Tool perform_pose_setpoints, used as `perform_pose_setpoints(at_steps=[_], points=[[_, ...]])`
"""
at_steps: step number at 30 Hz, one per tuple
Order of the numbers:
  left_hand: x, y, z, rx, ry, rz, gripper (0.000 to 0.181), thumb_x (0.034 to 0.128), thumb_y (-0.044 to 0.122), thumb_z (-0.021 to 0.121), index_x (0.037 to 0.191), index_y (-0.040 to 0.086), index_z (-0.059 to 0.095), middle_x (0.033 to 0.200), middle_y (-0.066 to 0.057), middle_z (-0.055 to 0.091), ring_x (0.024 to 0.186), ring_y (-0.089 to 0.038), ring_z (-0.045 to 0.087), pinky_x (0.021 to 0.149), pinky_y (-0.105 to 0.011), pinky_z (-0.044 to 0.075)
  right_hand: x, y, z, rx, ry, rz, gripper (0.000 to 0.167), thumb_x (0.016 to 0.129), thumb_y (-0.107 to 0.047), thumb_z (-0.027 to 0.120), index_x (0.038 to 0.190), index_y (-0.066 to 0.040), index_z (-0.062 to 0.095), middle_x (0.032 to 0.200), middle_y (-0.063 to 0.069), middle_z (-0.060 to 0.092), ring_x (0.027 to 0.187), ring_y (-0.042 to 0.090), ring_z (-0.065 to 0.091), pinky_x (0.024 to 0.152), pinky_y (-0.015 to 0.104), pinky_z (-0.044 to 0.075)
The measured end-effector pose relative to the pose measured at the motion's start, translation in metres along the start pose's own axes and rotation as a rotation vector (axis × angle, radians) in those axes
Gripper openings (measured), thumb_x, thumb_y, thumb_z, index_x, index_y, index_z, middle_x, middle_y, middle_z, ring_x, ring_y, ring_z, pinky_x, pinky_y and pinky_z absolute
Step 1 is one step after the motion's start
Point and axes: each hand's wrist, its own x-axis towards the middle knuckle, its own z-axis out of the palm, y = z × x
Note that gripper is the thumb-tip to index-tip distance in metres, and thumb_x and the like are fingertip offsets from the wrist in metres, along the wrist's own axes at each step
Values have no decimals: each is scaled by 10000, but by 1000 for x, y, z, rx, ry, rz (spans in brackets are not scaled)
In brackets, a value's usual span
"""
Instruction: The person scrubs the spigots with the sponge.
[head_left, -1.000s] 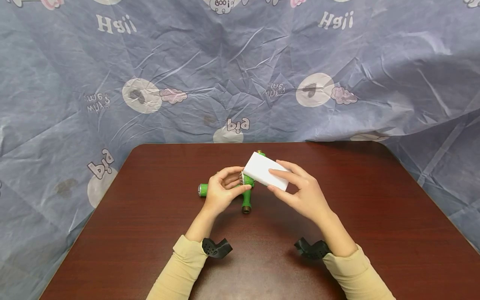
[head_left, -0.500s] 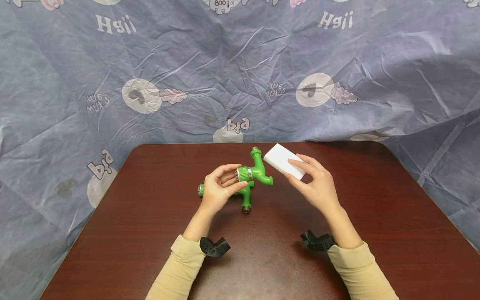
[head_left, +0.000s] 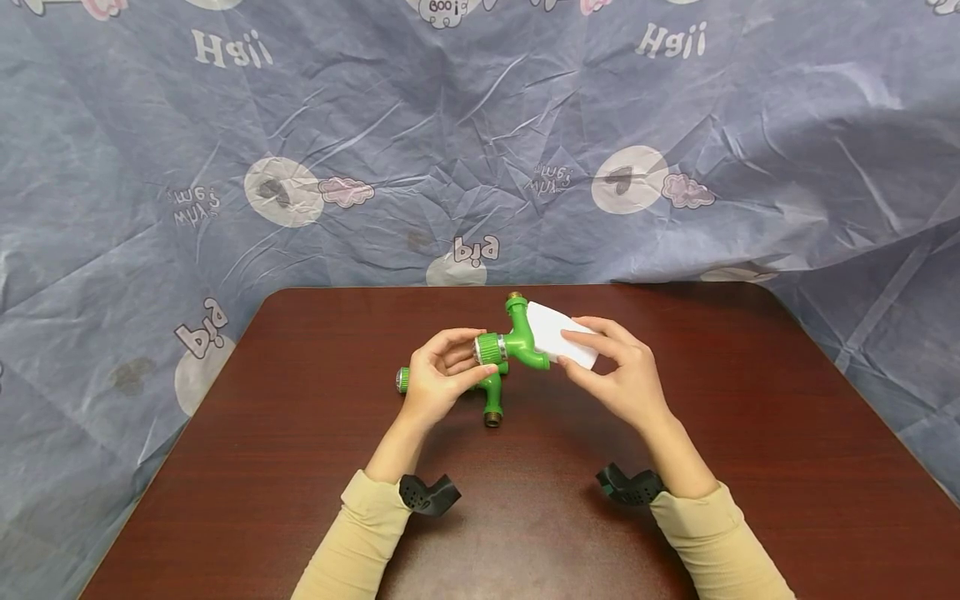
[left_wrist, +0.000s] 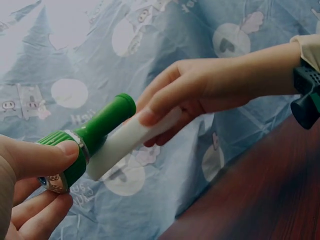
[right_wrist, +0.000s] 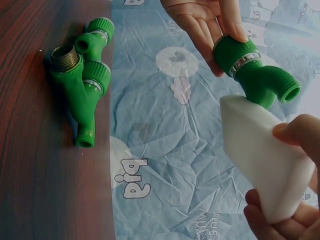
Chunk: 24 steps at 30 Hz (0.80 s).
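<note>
Above the table, my left hand grips a green tap by its ribbed knob, thumb on one side and fingers on the other. The tap's brass threaded end points away, and its spout points right. My right hand pinches a white sponge block between thumb and fingers. Its near end lies against the tap's body, partly behind it in the head view. In the right wrist view the sponge meets the underside of the held tap below the spout.
Two more green taps lie on the dark red-brown table, a front tap and another tap beside it. In the head view the left hand partly hides them. A printed blue-grey cloth hangs behind the table's far edge.
The sponge first covered the tap's front, then moved right and away from it. Now it is back left, behind the tap's body. My left hand has barely moved.
</note>
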Motion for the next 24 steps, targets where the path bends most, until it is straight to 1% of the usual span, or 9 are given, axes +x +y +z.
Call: perform_pose_setpoints(at_steps=[3, 6, 9, 12, 14, 18, 20, 24], points=[[0, -1, -1, 2, -22, -4, 463, 666, -201, 725, 1098, -139, 572, 1099, -288, 608, 933, -185, 654, 802, -375, 542, 1, 0, 0, 29, 34, -20, 310, 633, 16, 796, 932, -52, 750, 1036, 110, 661, 944, 264, 614, 804, 116, 422], [0, -1, -3, 37, -34, -14, 459, 661, -175, 749, 1090, -114, 597, 1092, -260, 624, 923, -208, 654, 802, -385, 543, 3, -5, -1, 49, 50, -24, 292, 618, 54, 796, 897, -14, 744, 1011, 145, 663, 923, 296, 617, 806, 111, 424], [0, -2, -4, 81, -35, -36, 463, 653, -149, 773, 1087, -90, 624, 1076, -222, 644, 886, -279, 661, 782, -403, 549, 6, -16, -4, 64, 60, -31, 271, 608, 94, 785, 866, 34, 728, 983, 195, 657, 897, 340, 613, 800, 117, 431], [0, -1, -5, 108, -34, -75, 470, 650, -141, 780, 1094, -78, 638, 1056, -196, 656, 825, -340, 668, 748, -417, 557, 10, -30, -7, 70, 65, -38, 263, 603, 123, 775, 853, 70, 712, 968, 231, 648, 882, 370, 605, 792, 128, 440], [-1, 4, -4, 130, -34, -98, 467, 654, -143, 774, 1097, -86, 635, 1045, -188, 661, 806, -352, 670, 737, -420, 559, 12, -38, -9, 74, 65, -37, 262, 601, 132, 772, 850, 80, 707, 963, 241, 645, 877, 373, 603, 786, 132, 444], [-2, 18, 2, 171, -50, -120, 454, 671, -149, 753, 1103, -116, 616, 1029, -216, 658, 833, -368, 667, 758, -415, 555, 14, -43, -11, 79, 60, -36, 271, 599, 137, 769, 856, 81, 705, 965, 243, 642, 879, 368, 601, 785, 132, 443], [-3, 24, 5, 197, -61, -119, 449, 679, -150, 744, 1106, -128, 608, 1031, -234, 653, 863, -376, 660, 779, -405, 550, 14, -44, -11, 79, 56, -39, 274, 600, 134, 770, 860, 77, 705, 968, 241, 642, 883, 369, 603, 793, 129, 442], [-4, 25, 7, 242, -85, -88, 458, 687, -147, 737, 1124, -134, 601, 1068, -258, 631, 925, -394, 633, 811, -404, 538, 14, -45, -11, 80, 49, -49, 280, 598, 121, 778, 865, 72, 706, 978, 238, 643, 895, 380, 605, 810, 133, 442]])
